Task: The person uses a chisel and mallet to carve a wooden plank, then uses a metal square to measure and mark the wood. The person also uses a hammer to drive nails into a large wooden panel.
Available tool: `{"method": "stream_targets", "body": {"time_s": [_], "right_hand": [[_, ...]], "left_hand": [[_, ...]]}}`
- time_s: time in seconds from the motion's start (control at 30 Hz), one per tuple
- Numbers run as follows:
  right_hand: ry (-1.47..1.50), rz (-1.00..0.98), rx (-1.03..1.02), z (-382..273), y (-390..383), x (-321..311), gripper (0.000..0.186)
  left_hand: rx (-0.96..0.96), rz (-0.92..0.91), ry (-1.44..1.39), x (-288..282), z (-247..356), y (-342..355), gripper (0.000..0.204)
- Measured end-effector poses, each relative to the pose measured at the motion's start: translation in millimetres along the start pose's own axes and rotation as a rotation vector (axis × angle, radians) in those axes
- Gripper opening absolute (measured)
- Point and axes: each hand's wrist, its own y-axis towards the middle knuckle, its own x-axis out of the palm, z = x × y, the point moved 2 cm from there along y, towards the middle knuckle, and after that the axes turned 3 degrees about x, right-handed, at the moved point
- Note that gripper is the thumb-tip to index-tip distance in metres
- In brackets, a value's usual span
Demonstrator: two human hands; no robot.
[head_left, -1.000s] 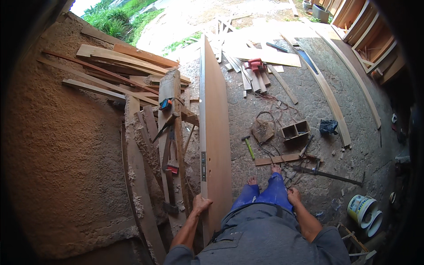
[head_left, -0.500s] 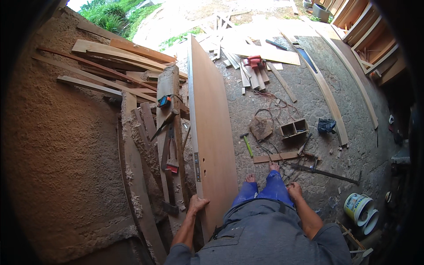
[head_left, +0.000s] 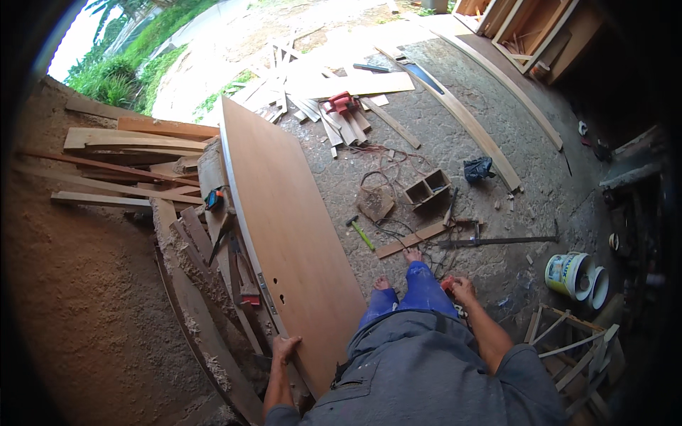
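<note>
A long brown wooden door panel (head_left: 284, 220) stands on its edge in front of me, tilted so its broad face shows, with a metal latch plate and small holes near its lower end. My left hand (head_left: 286, 348) grips the panel's near left edge. My right hand (head_left: 462, 290) hangs free beside my right leg, fingers loosely curled, holding nothing that I can see. My bare feet (head_left: 398, 266) stand on the concrete floor.
Left of the panel lies a pile of planks (head_left: 135, 153) and sawdust with a clamp (head_left: 245, 284) and a small blue tool (head_left: 214, 199). On the floor: a hammer (head_left: 361, 231), a wooden box (head_left: 428, 190), cables, boards (head_left: 341, 106), a white bucket (head_left: 568, 275).
The door panel has tipped from nearly edge-on to leaning over to the right, showing its wide face. My left hand has stayed on its near edge.
</note>
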Motion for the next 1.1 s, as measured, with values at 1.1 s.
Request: {"method": "stream_targets", "body": {"time_s": [1.1], "right_hand": [[0.152, 0.184, 0.235, 225.0, 94.7, -124.0, 0.034]], "left_hand": [[0.500, -0.742, 0.373, 477.6, 435.7, 57.5, 0.045]]}}
